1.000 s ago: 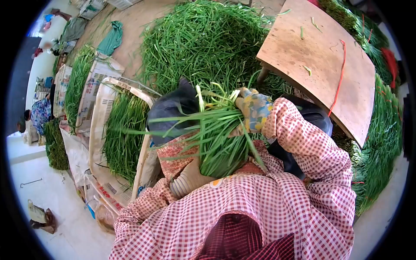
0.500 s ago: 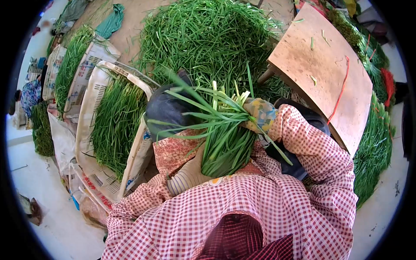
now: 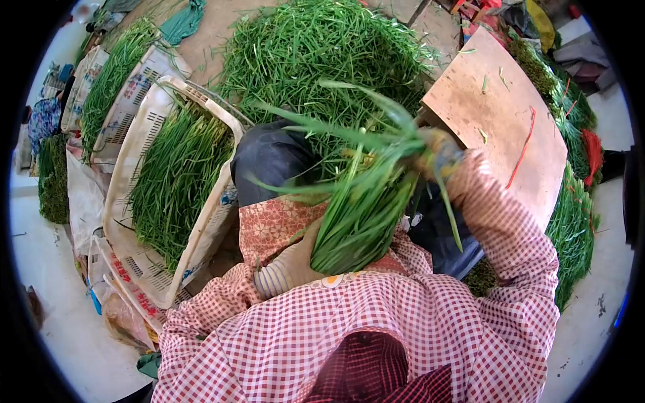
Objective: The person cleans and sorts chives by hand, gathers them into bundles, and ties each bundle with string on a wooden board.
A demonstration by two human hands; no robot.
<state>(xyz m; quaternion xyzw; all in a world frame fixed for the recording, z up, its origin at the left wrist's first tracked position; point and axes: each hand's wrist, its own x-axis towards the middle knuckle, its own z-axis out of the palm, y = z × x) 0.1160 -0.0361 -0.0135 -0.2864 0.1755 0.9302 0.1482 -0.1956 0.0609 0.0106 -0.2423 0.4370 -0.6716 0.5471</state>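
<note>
A thick bunch of garlic chives (image 3: pixel 366 225) lies across my lap, its lower part close to my chest. My left hand (image 3: pixel 299 258), in a pale glove with a striped cuff, is wrapped around the bunch from the left. Up at the bunch's far right end is my right hand (image 3: pixel 440 156), in a patterned glove and smeared by motion. It is closed on some loose chive leaves that fan out to the left and hang down to the right. The fingertips of both hands are partly hidden by the leaves.
A large heap of chives (image 3: pixel 322 60) lies on the floor ahead. To the left stands a white plastic crate (image 3: pixel 114 195) with chives in it. A wooden board (image 3: pixel 484 114) with a red string (image 3: pixel 523 148) is on the right, beside stacked chives (image 3: pixel 571 228).
My right hand has moved right, away from the bunch's middle, drawing leaves along with it. My left hand stays around the bunch. The view has shifted slightly.
</note>
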